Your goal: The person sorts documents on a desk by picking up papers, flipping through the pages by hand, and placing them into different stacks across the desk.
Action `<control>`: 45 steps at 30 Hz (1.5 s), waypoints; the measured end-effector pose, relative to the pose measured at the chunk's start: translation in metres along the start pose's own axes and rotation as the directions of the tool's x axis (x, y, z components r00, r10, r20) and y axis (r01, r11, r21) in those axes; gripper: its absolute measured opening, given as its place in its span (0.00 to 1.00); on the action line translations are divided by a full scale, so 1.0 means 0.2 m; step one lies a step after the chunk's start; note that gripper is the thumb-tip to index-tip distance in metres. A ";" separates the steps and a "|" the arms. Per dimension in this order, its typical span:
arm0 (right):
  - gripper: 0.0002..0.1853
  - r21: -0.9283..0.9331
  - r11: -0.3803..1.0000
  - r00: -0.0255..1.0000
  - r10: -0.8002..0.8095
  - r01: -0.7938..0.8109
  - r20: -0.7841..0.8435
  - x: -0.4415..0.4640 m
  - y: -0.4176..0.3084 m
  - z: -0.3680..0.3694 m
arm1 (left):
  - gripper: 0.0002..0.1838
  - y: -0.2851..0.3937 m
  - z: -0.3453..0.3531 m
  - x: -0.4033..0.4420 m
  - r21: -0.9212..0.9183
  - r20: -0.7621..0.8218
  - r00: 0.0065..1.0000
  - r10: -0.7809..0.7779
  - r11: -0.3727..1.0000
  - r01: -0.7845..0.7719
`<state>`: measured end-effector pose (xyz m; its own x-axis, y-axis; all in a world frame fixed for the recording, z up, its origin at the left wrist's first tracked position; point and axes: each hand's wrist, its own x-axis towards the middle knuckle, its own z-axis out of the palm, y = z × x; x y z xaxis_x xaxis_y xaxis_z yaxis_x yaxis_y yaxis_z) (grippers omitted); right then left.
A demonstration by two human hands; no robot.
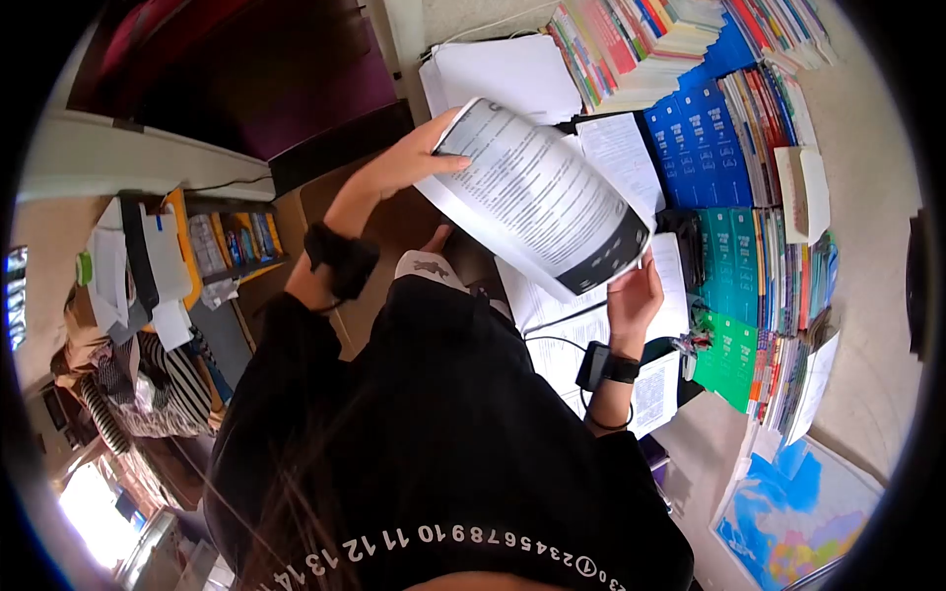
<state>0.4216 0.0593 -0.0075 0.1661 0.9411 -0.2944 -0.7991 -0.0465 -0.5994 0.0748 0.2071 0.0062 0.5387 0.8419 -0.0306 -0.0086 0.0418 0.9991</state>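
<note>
A printed sheet or thin sheaf of paper point(537, 192), covered in lines of text with a dark band along one end, is held up and curved between both hands. My left hand point(409, 163) is closed on its upper left edge, thumb lying over the printed face. At the lower right corner, my right hand point(636, 297) grips the paper, its fingers partly hidden behind it. Below and behind lie more white printed sheets point(567, 340), with a dark cable across them. Dark strapped devices sit on both wrists.
A stack of white paper point(503, 79) lies at the far end. Rows of books, including blue volumes point(700, 138) and green volumes point(727, 261), line the right side. A map point(798, 517) is at lower right. Clothes point(168, 384) and a small shelf point(236, 241) stand left.
</note>
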 end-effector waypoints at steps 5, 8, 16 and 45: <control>0.25 -0.511 0.858 0.990 -0.017 -0.057 -0.138 -0.26 -0.01 -0.09 | 0.34 0.01 0.08 -0.05 0.293 0.264 0.964 -0.034 0.955 -0.047; 0.24 -0.575 0.818 0.981 -0.098 -0.016 -0.166 -0.36 0.00 -0.13 | 0.29 0.07 0.17 -0.08 0.290 0.173 0.984 0.046 0.952 -0.096; 0.20 -0.441 0.819 0.822 -0.507 0.367 -0.258 -0.59 0.14 -0.20 | 0.22 -0.11 0.70 -0.28 -0.448 0.011 0.987 -0.161 0.882 0.149; 0.03 -0.558 0.829 0.998 -0.009 -0.029 -0.065 -0.71 0.06 -0.34 | 0.20 -0.35 1.14 -0.51 -0.759 0.252 0.924 -0.288 0.533 0.373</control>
<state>0.4265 -0.0978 -0.0233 0.2106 0.9178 -0.3366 -0.3450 -0.2523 -0.9040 0.2120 -0.0034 -0.0537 0.7124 0.6302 -0.3088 -0.4430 0.7451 0.4986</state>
